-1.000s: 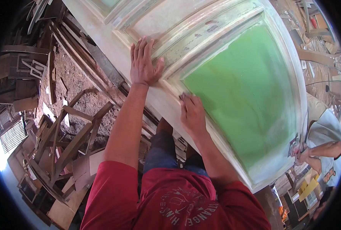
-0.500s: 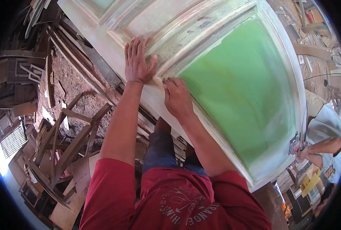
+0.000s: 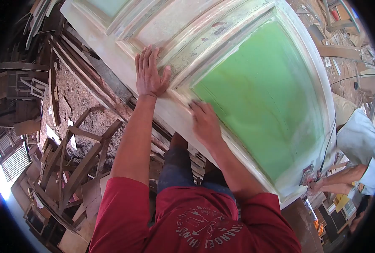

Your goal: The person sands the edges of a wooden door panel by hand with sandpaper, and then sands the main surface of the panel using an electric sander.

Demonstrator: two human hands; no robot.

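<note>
A large panelled door-like piece (image 3: 97, 40), coated in patchy whitish paint, lies before me with a green inset panel (image 3: 263, 97). Flat on its edge, by the corner of a raised moulding, rests my left hand (image 3: 150, 78) with fingers stretched out and nothing held. My right hand (image 3: 206, 124) is on the moulding strip along the near side of the green panel. Its fingers are bent and pressed together at a small dark piece, blurred and mostly hidden beneath them.
At the right a co-worker's hand (image 3: 317, 185) holds a corded tool (image 3: 308, 173) against the panel's corner. Wooden frames (image 3: 80, 168) and scrap lie in a heap at left. Long timber pieces (image 3: 86, 78) run beside the panel. More scraps cover the ground at upper right.
My right hand has slid down along the moulding, away from the corner near my left hand. The left hand stays in place. The co-worker's tool has moved left and down along the panel's edge.
</note>
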